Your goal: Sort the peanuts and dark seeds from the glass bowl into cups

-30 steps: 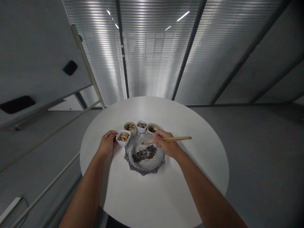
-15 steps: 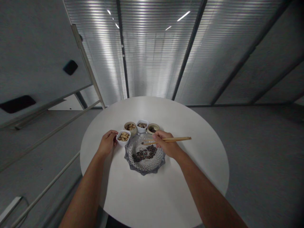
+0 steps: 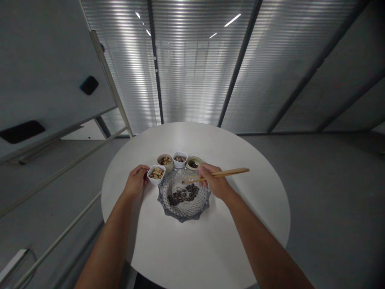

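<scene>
My right hand (image 3: 213, 179) is closed round a pair of wooden chopsticks (image 3: 231, 172). Their tips reach left over a ribbed glass bowl (image 3: 186, 212) with a scalloped rim, and a small dark bean (image 3: 183, 182) shows at the tips. Dark beans (image 3: 180, 197) lie heaped inside the glass bowl. On the left, my left hand (image 3: 136, 181) has curled fingers against the left side of a small white bowl (image 3: 155, 181) of pale, nut-like pieces (image 3: 157, 173). Its thumb is partly hidden.
Behind the glass bowl stand a tan bowl (image 3: 169, 166) of brown nuts, another white bowl (image 3: 179, 165) with speckled pieces, and a yellowish bowl (image 3: 192, 159) with dark contents. All rest on a round white table (image 3: 192, 253). A board on a metal frame (image 3: 102, 60) stands at left.
My right hand and the chopsticks have shifted slightly right, and the yellowish bowl shows more fully. My left hand and the bowls have stayed put.
</scene>
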### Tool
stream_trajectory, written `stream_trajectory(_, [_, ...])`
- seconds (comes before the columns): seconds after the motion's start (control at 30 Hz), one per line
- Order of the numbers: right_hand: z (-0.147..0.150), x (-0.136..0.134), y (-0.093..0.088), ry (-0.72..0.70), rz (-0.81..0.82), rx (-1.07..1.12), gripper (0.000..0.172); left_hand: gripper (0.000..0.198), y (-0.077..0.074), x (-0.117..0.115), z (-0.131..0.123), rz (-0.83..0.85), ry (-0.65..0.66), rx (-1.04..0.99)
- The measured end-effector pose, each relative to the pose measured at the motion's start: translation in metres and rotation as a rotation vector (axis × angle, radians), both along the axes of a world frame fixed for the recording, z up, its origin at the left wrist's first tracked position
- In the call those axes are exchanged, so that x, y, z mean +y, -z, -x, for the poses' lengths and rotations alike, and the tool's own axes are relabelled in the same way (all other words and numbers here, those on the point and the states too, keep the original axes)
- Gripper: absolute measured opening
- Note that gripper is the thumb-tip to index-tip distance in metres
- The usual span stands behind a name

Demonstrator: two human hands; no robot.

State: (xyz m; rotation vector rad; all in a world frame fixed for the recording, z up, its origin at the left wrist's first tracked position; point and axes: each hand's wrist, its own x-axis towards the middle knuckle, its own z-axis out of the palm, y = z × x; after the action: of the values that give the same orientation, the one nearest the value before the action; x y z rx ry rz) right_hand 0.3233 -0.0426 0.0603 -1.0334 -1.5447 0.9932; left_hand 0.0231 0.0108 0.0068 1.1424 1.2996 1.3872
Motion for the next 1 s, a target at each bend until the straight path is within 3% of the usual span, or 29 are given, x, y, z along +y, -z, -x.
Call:
stream_trajectory(0.47, [-0.0023,0.0022,0.0064,-0.041,-0.017,-0.193,0.043,0.022,0.0007,0.0002,0.0006,0.008,0.012,0.0])
stream_trajectory(1.0, [0.0027,0.0032,0.0056,0.044,-0.082,-0.26,0.043,0.022,0.0026,0.0011,0.0003,0.015,0.008,-0.001])
